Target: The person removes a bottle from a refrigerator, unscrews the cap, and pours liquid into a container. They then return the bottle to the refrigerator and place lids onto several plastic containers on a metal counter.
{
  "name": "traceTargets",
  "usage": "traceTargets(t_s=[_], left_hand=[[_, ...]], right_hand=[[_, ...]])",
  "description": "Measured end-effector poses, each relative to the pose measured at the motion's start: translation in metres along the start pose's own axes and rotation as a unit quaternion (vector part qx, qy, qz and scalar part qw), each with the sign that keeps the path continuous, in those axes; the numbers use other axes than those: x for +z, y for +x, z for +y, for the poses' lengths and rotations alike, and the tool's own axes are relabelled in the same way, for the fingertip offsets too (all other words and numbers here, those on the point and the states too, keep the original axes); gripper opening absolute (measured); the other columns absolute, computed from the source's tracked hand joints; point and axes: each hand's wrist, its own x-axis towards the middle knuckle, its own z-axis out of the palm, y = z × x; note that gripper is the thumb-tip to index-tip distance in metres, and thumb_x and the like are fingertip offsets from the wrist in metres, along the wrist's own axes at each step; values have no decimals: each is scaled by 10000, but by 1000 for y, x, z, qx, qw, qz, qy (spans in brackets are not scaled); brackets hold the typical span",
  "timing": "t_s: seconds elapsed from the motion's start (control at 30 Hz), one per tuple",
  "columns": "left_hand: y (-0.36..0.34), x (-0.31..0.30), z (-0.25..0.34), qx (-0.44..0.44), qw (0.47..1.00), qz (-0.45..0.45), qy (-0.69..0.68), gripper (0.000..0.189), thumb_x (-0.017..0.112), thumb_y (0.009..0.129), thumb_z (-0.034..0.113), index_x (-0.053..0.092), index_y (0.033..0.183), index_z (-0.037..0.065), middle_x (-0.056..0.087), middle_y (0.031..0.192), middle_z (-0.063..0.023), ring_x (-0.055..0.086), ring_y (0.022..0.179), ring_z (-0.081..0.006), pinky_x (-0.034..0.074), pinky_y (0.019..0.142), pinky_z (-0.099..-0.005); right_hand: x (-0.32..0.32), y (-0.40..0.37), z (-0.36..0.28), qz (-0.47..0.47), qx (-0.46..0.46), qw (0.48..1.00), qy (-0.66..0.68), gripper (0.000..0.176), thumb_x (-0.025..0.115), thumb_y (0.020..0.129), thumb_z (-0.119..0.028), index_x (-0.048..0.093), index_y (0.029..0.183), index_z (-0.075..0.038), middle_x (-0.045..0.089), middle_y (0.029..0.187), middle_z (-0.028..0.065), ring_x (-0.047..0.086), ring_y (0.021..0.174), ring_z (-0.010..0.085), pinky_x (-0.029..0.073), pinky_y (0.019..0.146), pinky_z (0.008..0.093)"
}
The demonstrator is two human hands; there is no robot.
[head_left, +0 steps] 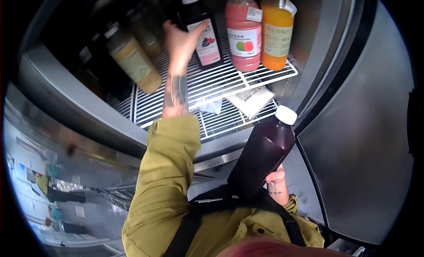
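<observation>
My left hand [183,40] reaches into a fridge, thumb and fingers spread apart. It overlaps the left side of a dark bottle [206,47] with a white cap and a pink berry label, standing on the upper rack. My right hand [276,176] is wrapped round the lower part of another dark purple bottle [260,153], white-capped and tilted, held against my chest in front of the fridge. Right of the berry bottle stand a pink juice bottle [244,40] and an orange juice bottle [277,36]. A leaning bottle of pale yellow-brown liquid [134,62] is left of my wrist.
The white wire rack [176,98] carries the bottles, and a white packet [251,102] lies on the rack below. The steel fridge door [362,124] stands open on the right. Far left, a person [44,186] appears in the room beyond.
</observation>
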Motion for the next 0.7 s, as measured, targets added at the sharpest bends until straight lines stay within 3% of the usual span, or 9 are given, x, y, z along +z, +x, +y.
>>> traceTargets(t_s=[0.07, 0.1, 0.13, 0.3, 0.4, 0.5, 0.53, 0.6, 0.7], left_hand=[[7, 6, -12, -48, 982, -117, -144, 960, 869, 539, 376, 378, 1193, -128, 621, 1040, -234, 649, 915, -312, 515, 800, -368], [4, 1, -17, 16, 995, -98, 27, 947, 871, 520, 370, 402, 1192, -105, 641, 1012, -217, 662, 895, -302, 525, 791, -355], [7, -3, -15, -26, 984, -174, -19, 893, 879, 494, 369, 468, 1150, -78, 646, 1015, -210, 672, 866, -280, 535, 785, -351], [8, 11, -26, -17, 951, -200, -234, 767, 915, 459, 259, 542, 1058, -43, 656, 1003, -177, 669, 876, -255, 541, 790, -346], [-5, 6, -18, -15, 982, -102, -157, 696, 895, 535, 179, 509, 1068, -52, 657, 971, -149, 663, 857, -209, 549, 768, -330], [-19, -29, -12, 75, 985, -38, -150, 638, 901, 533, 190, 571, 1028, -37, 673, 920, -126, 663, 787, -201, 541, 741, -311], [-32, -55, 12, 81, 969, -51, -229, 583, 898, 539, 154, 581, 981, -56, 672, 890, -140, 660, 800, -186, 551, 743, -323], [-70, -110, 12, 145, 944, -149, -257, 460, 806, 686, 119, 584, 1038, -77, 662, 939, -176, 659, 845, -218, 537, 785, -350], [-100, -213, -16, -65, 861, -344, -369, 365, 667, 806, 91, 574, 1141, -17, 606, 1126, -175, 568, 1096, -249, 443, 964, -401]], right_hand=[[-7, 3, -2, -32, 6, 999, -11, 920, 757, 484, 22, 372, 1319, 70, 542, 1211, 196, 562, 1079, 309, 440, 945, 394], [-8, 10, -6, -56, 8, 997, -43, 915, 753, 487, 24, 372, 1317, 74, 541, 1210, 200, 563, 1076, 310, 441, 943, 395], [-7, 14, -11, -77, 4, 994, -75, 909, 748, 490, 26, 372, 1316, 79, 541, 1210, 204, 564, 1072, 312, 442, 940, 395], [12, 35, -15, -44, -22, 997, -65, 884, 743, 514, 34, 373, 1316, 76, 536, 1211, 212, 557, 1078, 323, 445, 940, 391], [9, 44, -12, -80, -4, 997, -22, 894, 728, 522, 43, 352, 1333, 68, 521, 1227, 216, 551, 1087, 328, 444, 948, 394], [26, 59, -22, -70, -13, 995, -69, 915, 726, 531, 41, 323, 1352, 56, 508, 1236, 209, 542, 1097, 323, 434, 959, 394], [38, 67, -29, -68, -13, 992, -102, 925, 731, 533, 36, 311, 1358, 50, 504, 1236, 199, 534, 1105, 313, 424, 966, 389], [61, 85, -38, -52, -20, 990, -132, 915, 747, 534, 26, 323, 1344, 43, 507, 1217, 178, 526, 1106, 294, 416, 967, 379], [78, 111, -42, -26, -10, 984, -174, 821, 793, 570, -20, 382, 1280, 7, 520, 1157, 113, 521, 1082, 239, 409, 949, 353]])
